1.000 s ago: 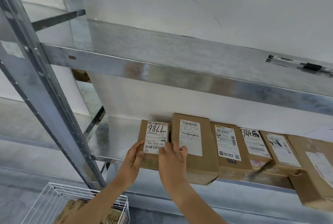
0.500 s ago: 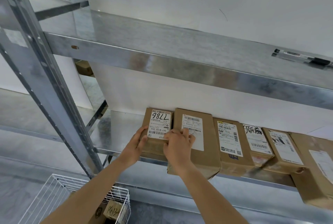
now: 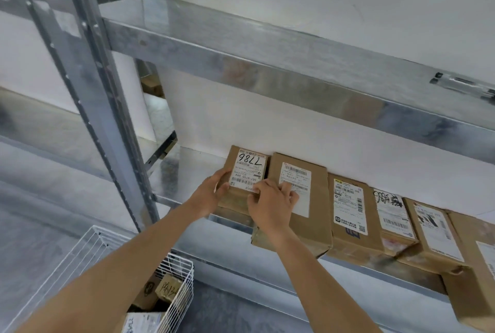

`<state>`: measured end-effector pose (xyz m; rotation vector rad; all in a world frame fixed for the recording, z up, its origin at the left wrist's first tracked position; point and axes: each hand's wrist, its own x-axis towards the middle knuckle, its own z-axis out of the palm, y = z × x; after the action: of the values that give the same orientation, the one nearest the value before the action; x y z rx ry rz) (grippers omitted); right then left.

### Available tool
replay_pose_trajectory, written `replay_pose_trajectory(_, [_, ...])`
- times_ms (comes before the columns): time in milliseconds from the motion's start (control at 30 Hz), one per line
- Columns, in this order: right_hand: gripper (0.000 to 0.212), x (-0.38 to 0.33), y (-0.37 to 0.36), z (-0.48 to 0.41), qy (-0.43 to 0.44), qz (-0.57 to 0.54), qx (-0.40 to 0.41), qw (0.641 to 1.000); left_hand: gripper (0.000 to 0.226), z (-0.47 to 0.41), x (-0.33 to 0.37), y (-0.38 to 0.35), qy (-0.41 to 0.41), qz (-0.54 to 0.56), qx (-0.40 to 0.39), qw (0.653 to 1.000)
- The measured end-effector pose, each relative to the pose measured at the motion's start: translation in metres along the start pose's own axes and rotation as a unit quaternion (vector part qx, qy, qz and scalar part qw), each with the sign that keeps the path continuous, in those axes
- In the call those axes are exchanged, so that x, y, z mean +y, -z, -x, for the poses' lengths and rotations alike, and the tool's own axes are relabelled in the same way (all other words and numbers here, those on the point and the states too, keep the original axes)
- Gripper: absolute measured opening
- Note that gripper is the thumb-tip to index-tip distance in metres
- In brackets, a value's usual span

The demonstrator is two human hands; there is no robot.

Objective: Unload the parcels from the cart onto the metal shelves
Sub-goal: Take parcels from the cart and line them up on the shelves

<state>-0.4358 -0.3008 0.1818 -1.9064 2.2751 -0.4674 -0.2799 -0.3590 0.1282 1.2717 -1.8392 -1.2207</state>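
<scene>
A small cardboard parcel (image 3: 247, 165) with "7786" handwritten on its white label lies on the middle metal shelf (image 3: 184, 172), at the left end of a row of parcels. My left hand (image 3: 211, 194) grips its left side, thumb on top. My right hand (image 3: 270, 202) holds its near right corner with curled fingers, partly over the taller neighbouring parcel (image 3: 302, 198). The white wire cart (image 3: 178, 268) stands at the lower left with more parcels (image 3: 167, 290) inside.
Several more brown parcels (image 3: 348, 212) fill the shelf to the right. The upper shelf (image 3: 241, 46) carries a pen (image 3: 463, 85) at the far right. A grey upright post (image 3: 88, 78) rises on the left, with bare shelf surface left of the parcel.
Both hands have slid the "7786" parcel further back on the shelf, up against the taller parcel. My right fingers went from straight to curled.
</scene>
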Motion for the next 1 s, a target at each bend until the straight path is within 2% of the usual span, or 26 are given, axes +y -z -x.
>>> replay_pose_trajectory(133, [0.034,-0.001,0.001,0.002,-0.003,-0.047,0.012,0.999,0.047,0.029,-0.005,0.013,0.032,-0.017,0.126,0.991])
replay_pose_trajectory(200, [0.033,-0.011,-0.001,0.003,0.010,-0.090,0.046,0.995,0.049,0.054,-0.017,0.025,0.039,-0.091,0.175,0.980])
replay_pose_trajectory(267, [0.030,-0.029,-0.006,0.008,0.060,-0.143,0.088,0.984,0.053,0.084,-0.040,0.039,0.065,-0.185,0.192,0.962])
replay_pose_trajectory(367, [0.028,-0.060,-0.021,0.027,0.162,-0.210,0.111,0.958,0.065,0.134,-0.083,0.060,0.162,-0.271,0.173,0.933])
replay_pose_trajectory(467, [0.032,-0.082,-0.046,0.042,0.238,-0.261,0.016,0.935,0.079,0.192,-0.121,0.080,0.291,-0.325,0.168,0.884])
replay_pose_trajectory(567, [0.056,-0.093,-0.079,0.052,0.287,-0.188,-0.187,0.921,0.094,0.253,-0.146,0.093,0.402,-0.346,0.169,0.831])
replay_pose_trajectory(633, [0.067,-0.099,-0.103,0.059,0.307,-0.134,-0.280,0.900,0.098,0.292,-0.158,0.093,0.445,-0.368,0.177,0.797])
replay_pose_trajectory(733, [0.070,-0.112,-0.138,0.072,0.336,-0.074,-0.328,0.880,0.101,0.346,-0.176,0.086,0.501,-0.378,0.181,0.757])
replay_pose_trajectory(867, [0.072,-0.136,-0.179,0.090,0.393,-0.015,-0.357,0.847,0.101,0.398,-0.194,0.070,0.567,-0.346,0.197,0.721])
replay_pose_trajectory(1000, [0.079,-0.167,-0.221,0.107,0.452,0.052,-0.387,0.802,0.102,0.428,-0.210,0.055,0.596,-0.339,0.188,0.703])
